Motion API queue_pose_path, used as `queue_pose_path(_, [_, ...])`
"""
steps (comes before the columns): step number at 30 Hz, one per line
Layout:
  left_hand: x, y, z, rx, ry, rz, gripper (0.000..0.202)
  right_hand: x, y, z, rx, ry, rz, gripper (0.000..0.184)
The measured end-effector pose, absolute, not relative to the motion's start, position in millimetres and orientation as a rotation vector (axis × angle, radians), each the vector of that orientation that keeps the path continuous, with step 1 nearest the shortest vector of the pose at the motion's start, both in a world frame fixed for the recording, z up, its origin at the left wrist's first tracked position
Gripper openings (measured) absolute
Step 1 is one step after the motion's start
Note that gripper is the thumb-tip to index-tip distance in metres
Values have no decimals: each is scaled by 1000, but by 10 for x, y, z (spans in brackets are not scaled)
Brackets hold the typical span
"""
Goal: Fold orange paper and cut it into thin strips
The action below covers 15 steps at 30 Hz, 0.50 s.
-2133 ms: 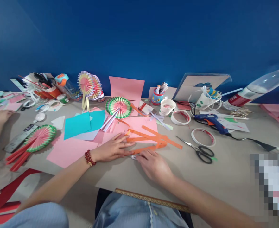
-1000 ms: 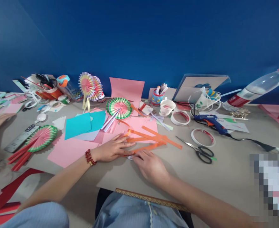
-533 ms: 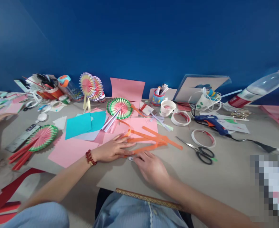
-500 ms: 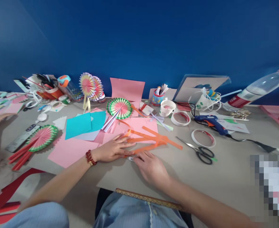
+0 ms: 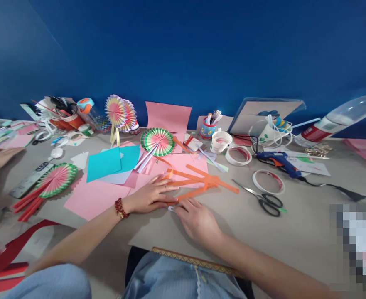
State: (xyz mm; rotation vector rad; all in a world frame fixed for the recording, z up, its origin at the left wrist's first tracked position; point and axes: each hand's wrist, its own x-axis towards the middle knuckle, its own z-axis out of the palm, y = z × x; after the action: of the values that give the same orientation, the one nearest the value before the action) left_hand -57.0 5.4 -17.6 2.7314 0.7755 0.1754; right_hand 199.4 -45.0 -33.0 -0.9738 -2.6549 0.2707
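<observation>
My left hand (image 5: 150,196), with a red bead bracelet (image 5: 121,208), lies palm down with its fingers spread. Its fingertips rest on the end of an orange paper strip (image 5: 190,194) and the edge of the pink sheets. Close beside it, my right hand (image 5: 198,220) is closed with curled fingers along the same strip. A small white piece (image 5: 170,209) shows at its thumb; the grip itself is hidden. Several orange strips cross in a star-like bundle (image 5: 212,180) beyond my hands. Black-handled scissors (image 5: 268,202) lie partly spread to the right.
Blue glue gun (image 5: 278,160), white tape rolls (image 5: 268,182), paper cup (image 5: 220,142) and tilted bottle (image 5: 338,118) stand right. Folded-paper fans (image 5: 158,142) and turquoise sheets (image 5: 104,165) lie ahead and left. Another person's hand (image 5: 5,158) rests at the far left.
The view has shifted slightly. My hands stay nearly where they were, on the orange strip. The other person's hand at the left has shifted a little.
</observation>
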Motion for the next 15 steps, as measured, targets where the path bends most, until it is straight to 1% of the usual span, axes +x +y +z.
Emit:
queue_pose_path(6, [-554, 43, -153, 2783, 763, 157, 44, 1985, -455, -340, -971, -2624, 232, 19])
queue_pose_path(15, [-568, 45, -217, 2913, 717, 95, 55, 1985, -451, -349, -943, -2613, 220, 17])
